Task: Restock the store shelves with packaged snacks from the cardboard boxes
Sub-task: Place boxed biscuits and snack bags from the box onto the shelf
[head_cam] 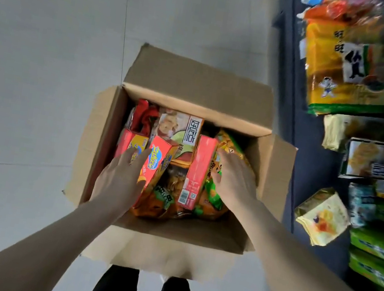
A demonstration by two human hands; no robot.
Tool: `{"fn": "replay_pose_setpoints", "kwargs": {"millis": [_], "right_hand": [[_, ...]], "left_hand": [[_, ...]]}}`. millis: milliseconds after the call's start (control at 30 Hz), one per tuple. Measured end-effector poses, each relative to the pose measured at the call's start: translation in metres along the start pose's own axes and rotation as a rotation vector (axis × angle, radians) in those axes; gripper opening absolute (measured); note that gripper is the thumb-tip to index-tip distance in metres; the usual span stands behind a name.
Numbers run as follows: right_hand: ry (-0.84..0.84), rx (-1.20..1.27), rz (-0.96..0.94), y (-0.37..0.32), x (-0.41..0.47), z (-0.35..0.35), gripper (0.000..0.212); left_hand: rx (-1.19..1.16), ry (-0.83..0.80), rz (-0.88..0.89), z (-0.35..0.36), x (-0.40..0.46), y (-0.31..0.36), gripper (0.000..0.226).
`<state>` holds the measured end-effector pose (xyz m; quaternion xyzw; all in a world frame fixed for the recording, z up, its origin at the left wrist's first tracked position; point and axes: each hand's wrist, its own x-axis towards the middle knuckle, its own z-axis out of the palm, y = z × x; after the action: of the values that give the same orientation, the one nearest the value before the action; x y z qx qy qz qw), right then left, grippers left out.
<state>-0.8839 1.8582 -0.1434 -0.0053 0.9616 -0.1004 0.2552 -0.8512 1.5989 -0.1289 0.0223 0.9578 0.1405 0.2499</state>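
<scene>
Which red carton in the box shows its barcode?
The red carton standing on edge beside the right hand; the ones under the left hand show blue logos instead.

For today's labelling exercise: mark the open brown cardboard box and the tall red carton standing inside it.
open brown cardboard box (196, 82): head view, far flap.
tall red carton (199, 169): head view, red side face.

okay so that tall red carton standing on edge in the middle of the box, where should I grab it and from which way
Pinch the red carton by its upper narrow edge, coming straight down from above. It stands on edge, wedged between snack bags, so only the top edge and its broad faces are exposed. The right hand already rests beside it on the yellow bag; thumb on one face, fingers on the other.
</scene>
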Motion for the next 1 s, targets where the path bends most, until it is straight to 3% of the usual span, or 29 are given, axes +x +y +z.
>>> {"fn": "replay_pose_setpoints", "kwargs": {"millis": [333, 467, 533, 633, 700, 800, 833, 900, 1000], "right_hand": [[-0.17, 0.009, 0.065, 0.021, 0.112, 0.052, 0.061], [-0.096, 0.107, 0.034, 0.023, 0.099, 0.072, 0.048], [-0.071, 0.256, 0.036, 0.017, 0.081, 0.08, 0.035], [-0.144, 0.715, 0.218, 0.003, 0.053, 0.084, 0.026], [-0.175, 0.952, 0.338, -0.003, 0.043, 0.086, 0.039], [-0.266, 1.182, 0.451, -0.005, 0.033, 0.091, 0.08], [-0.32, 1.168, 0.468, -0.004, 0.027, 0.095, 0.083], [-0.419, 0.956, 0.436, -0.003, 0.013, 0.105, 0.061], [-0.412, 0.694, 0.357, -0.007, -0.004, 0.107, 0.046]], "left_hand": [[0.082, 0.023, 0.003, 0.065, 0.072, -0.007, 0.095], [0.042, 0.02, -0.015, 0.079, 0.081, -0.003, 0.089], [-0.031, 0.005, -0.062, 0.083, 0.081, 0.001, 0.083], [-0.109, 0.014, -0.085, 0.087, 0.078, 0.008, 0.075], [-0.225, 0.035, -0.119, 0.092, 0.076, 0.007, 0.077], [-0.36, -0.008, -0.278, 0.098, 0.077, 0.002, 0.088], [-0.349, -0.049, -0.303, 0.098, 0.079, 0.0, 0.087], [-0.314, -0.14, -0.317, 0.094, 0.08, -0.003, 0.079], [-0.355, -0.183, -0.299, 0.078, 0.077, -0.008, 0.078]]}}
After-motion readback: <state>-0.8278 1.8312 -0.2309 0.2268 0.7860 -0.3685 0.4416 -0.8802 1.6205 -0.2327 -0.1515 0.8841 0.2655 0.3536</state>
